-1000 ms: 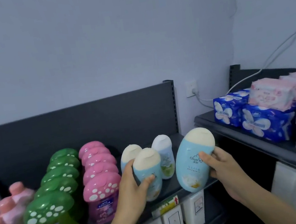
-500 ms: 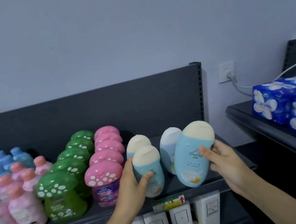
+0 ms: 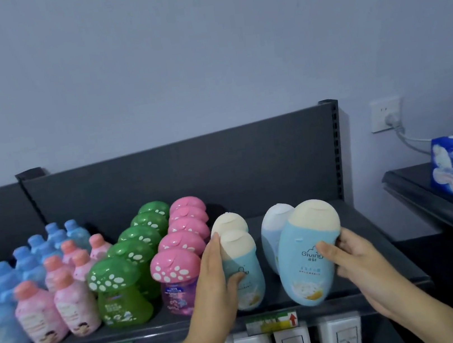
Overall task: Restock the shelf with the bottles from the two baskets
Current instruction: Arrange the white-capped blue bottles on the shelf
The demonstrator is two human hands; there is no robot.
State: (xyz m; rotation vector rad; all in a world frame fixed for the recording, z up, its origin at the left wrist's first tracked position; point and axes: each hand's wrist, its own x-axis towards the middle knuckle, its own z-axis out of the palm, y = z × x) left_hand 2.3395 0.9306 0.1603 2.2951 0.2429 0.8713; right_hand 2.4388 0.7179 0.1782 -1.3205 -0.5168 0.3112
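Dark shelf [image 3: 371, 240]: left hand [image 3: 216, 278] grips small blue cream-capped bottle [image 3: 244, 268], right hand [image 3: 349, 255] grips larger blue bottle [image 3: 308, 253] just beside; pink mushroom-cap bottles [image 3: 176, 275] immediately left of left hand, green ones [image 3: 117, 293] beyond.

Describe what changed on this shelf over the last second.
The right hand carried the large light-blue plastic bottle with a cream cap leftward and down to the dark metal shelf, in front of the white-capped bottle, and still grips it. The left hand kept holding the smaller light-blue cream-capped bottle in place. The mushroom-capped bottles stayed put.
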